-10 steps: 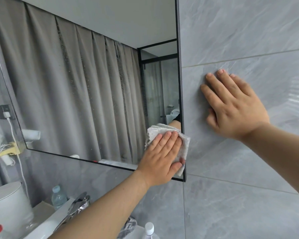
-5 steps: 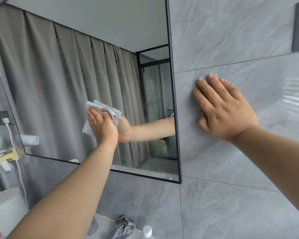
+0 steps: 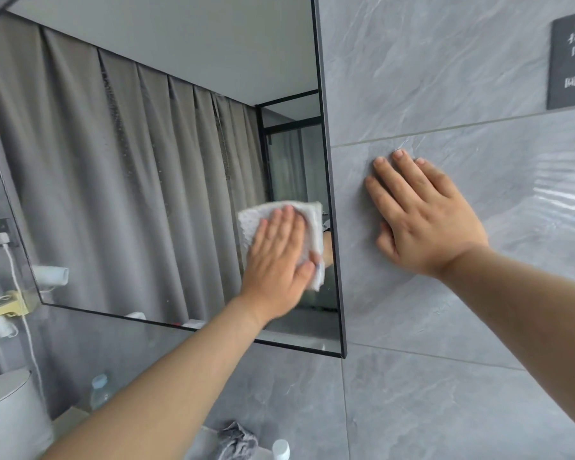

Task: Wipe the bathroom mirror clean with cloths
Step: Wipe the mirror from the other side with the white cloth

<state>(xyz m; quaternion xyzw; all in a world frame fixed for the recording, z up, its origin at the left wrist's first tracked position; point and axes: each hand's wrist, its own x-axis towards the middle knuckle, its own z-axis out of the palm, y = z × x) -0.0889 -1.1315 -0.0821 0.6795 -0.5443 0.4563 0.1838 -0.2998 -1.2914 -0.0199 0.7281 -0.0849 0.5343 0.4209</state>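
White textured cloth point(image 3: 312, 224) on the glass of the mirror point(image 3: 146, 161), in its lower half and near its right edge, just short of the dark frame. Flat on top of the cloth, left hand point(image 3: 276, 263): fingers straight and close together, palm pressing the fabric to the glass, thumb lying over its lower right part. Slight motion blur on this hand and its forearm.

Right of the mirror, just beside the frame, right hand point(image 3: 425, 220): spread wide, fingers straight, palm flat against the grey tiled wall point(image 3: 445, 376), holding nothing.

Up and right of the mirror, well apart from it, dark sign point(image 3: 571, 61) with pale lettering, cut off by the picture edge.

Below the mirror, counter point(image 3: 70, 418) with a crumpled grey cloth point(image 3: 236, 441), a white bottle cap point(image 3: 280, 449) just right of it, a clear water bottle point(image 3: 100, 391) further left, and a white round container point(image 3: 10, 416) at far left.

Left of the mirror, wall socket point(image 3: 0, 232) with a white cable point(image 3: 24, 313) hanging down past a yellow holder point(image 3: 10, 305).

Within the mirror, reflection of grey pleated curtains and a black-framed glass partition.
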